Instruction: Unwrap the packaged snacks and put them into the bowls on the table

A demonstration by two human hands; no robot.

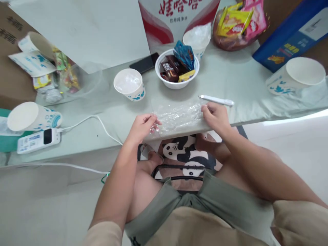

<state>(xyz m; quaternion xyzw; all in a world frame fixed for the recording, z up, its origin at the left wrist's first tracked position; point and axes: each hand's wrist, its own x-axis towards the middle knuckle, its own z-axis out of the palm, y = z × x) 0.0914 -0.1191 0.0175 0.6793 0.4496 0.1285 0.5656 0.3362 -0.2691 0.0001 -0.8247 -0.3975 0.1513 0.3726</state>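
A clear, crinkled plastic bag (176, 118) is stretched flat between my two hands at the table's front edge. My left hand (145, 127) pinches its left end, fingers pressed together. At the other end, my right hand (215, 116) is closed on the plastic, thumb against fingers. Just behind my right hand lies a white pen-like tool (216, 100) with a thin metal hook at its tip. Beyond the bag stand a paper cup (129, 85) with clear plastic in it and a white bowl (176, 83) of wrapped snacks.
A dark phone (144, 64) lies behind the cup. Paper cups lie on their sides at left (34, 117) and right (296, 76). A white power bank (38, 140) trails a cable. A basket of snack packs (239, 42), a blue box (292, 37) and a red-white carton (176, 24) stand behind.
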